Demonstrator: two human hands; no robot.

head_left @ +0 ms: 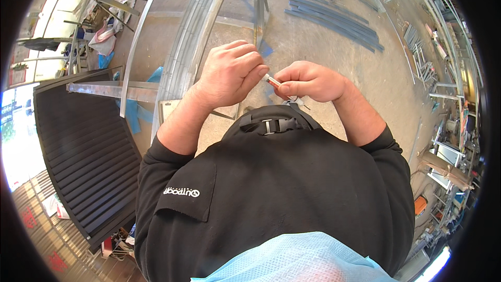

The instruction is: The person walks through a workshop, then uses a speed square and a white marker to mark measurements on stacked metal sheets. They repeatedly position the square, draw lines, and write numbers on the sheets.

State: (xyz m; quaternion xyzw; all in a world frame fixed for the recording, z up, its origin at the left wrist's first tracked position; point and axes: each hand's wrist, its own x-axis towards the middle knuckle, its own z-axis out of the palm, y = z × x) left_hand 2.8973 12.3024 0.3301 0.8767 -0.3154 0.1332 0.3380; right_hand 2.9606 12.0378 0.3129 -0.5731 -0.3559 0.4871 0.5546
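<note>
In front of my waist, my two hands meet at a slim, short tube (272,80), white with a red and dark band. My right hand (309,82) is closed round its lower end, thumb along the side. My left hand (233,71) is curled, its thumb and fingertips pinching at the white upper end. The fingers cover much of the tube, so its full shape does not show. Just below my right hand, a bit of white material (295,101) hangs by the black buckle strap (276,126) at my waist.
Long grey metal profiles (190,36) lie on a frame ahead to the left. Dark bars (334,18) lie on the concrete floor farther off. A black slatted panel (88,151) leans at my left. Metal racks and clutter (446,141) line the right side.
</note>
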